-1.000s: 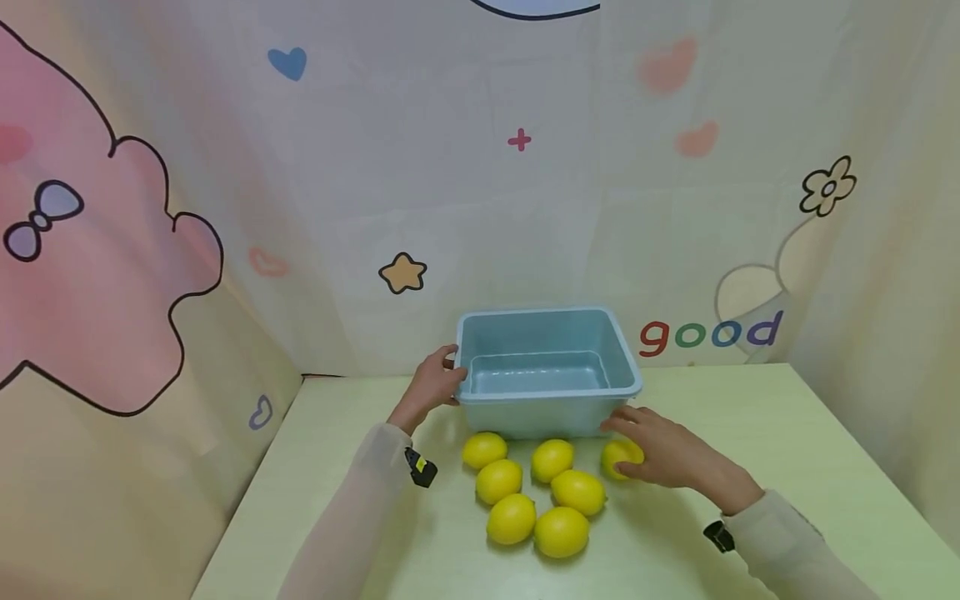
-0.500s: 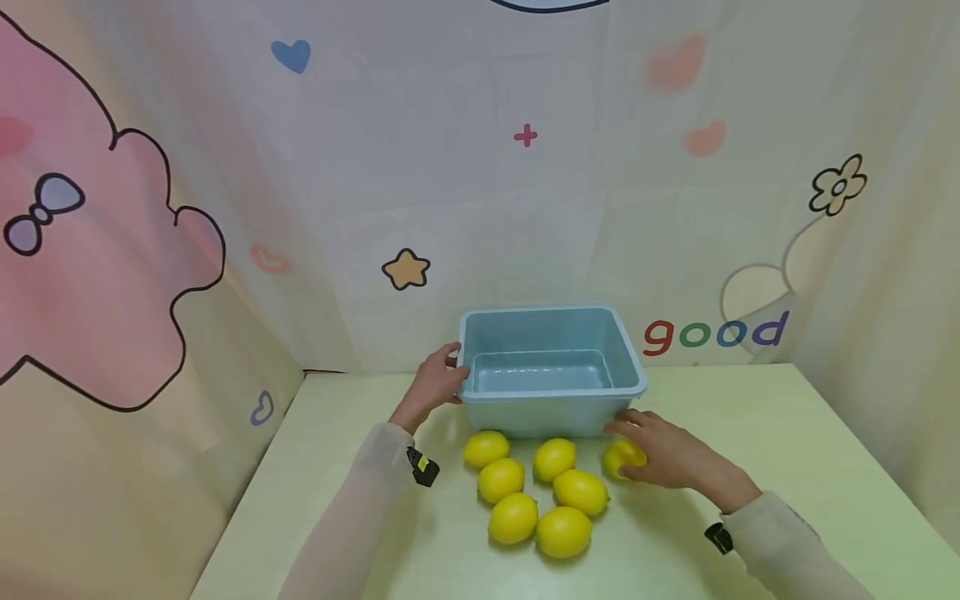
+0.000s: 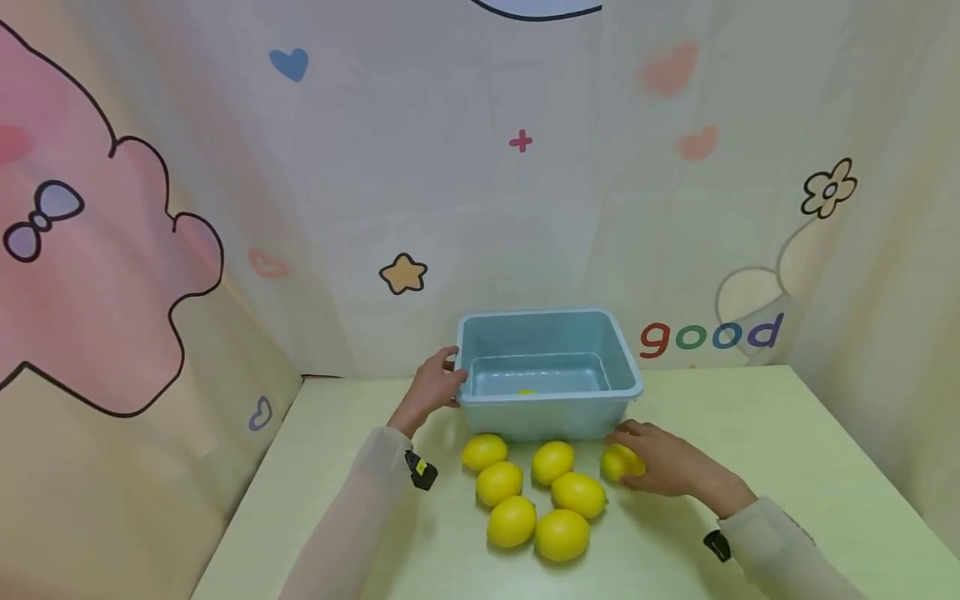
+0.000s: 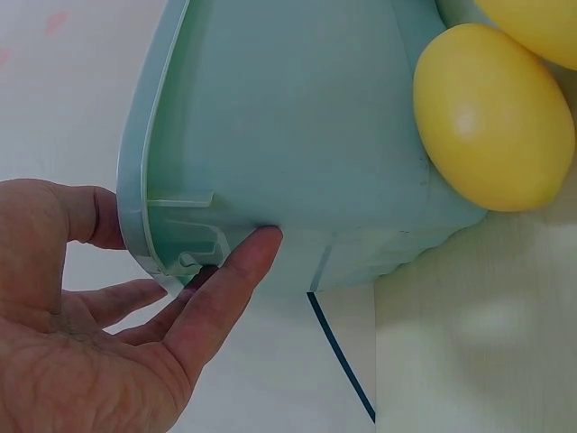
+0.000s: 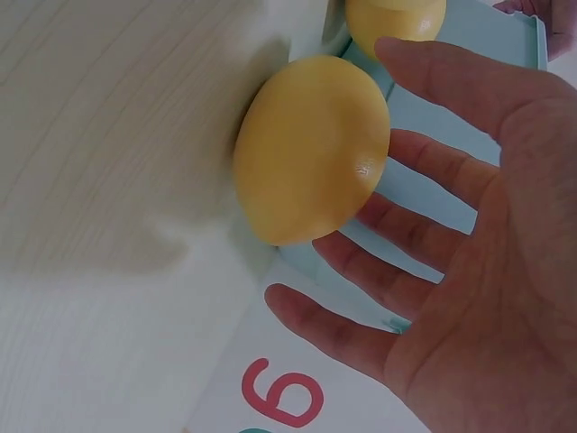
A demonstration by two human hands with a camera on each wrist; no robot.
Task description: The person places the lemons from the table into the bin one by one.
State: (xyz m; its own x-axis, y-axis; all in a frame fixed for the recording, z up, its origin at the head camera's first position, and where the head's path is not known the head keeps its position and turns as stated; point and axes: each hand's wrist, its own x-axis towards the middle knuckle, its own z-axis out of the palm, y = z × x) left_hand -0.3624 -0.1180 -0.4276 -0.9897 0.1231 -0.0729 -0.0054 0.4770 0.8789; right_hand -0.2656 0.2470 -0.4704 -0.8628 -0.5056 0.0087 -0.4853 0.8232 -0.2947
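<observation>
A light blue plastic basin (image 3: 547,412) stands at the back of the table. My left hand (image 3: 435,383) grips its left end; the left wrist view shows the thumb at the rim (image 4: 135,180) and the fingers under it. My right hand (image 3: 667,458) reaches around the rightmost lemon (image 3: 617,463) in front of the basin. In the right wrist view its fingers extend behind that lemon (image 5: 311,149), with the thumb spread apart. More lemons (image 3: 562,533) lie in two loose rows before the basin. A sliver of yellow (image 3: 527,392) shows inside the basin.
A pale green table (image 3: 360,400) carries everything. Behind it hangs a printed curtain (image 3: 465,183) with hearts, a star and the word "good". In the left wrist view, a lemon (image 4: 491,117) sits right against the basin's side.
My right hand has lowered slightly, its fingers closer around the rightmost lemon. The yellow sliver has come into sight inside the basin. The left hand keeps its place on the basin.
</observation>
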